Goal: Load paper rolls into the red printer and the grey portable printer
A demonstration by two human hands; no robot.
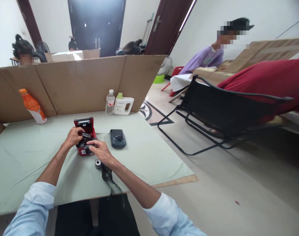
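A small red-and-black printer-like machine [80, 151] stands on the table with its lid [84, 122] raised, dark shiny parts showing inside. My left hand [74, 136] reaches in from the left, fingers curled down on those parts; what they grip is hidden. From the right comes my right hand [103, 152], thumb and fingers closed at a black piece by the machine's front edge that is too small to make out. Close below my right wrist is a small roll [97, 164] with a white core. Beside it, a crumpled black ribbon strip [105, 173] trails over the table's front edge.
A dark boxy device [117, 139] lies right of the machine. An orange bottle [33, 106], a clear bottle [110, 102] and a white jug [123, 105] stand along the cardboard screen [87, 83]. Other people sit beyond it, and one at right, behind a black folding chair [213, 108].
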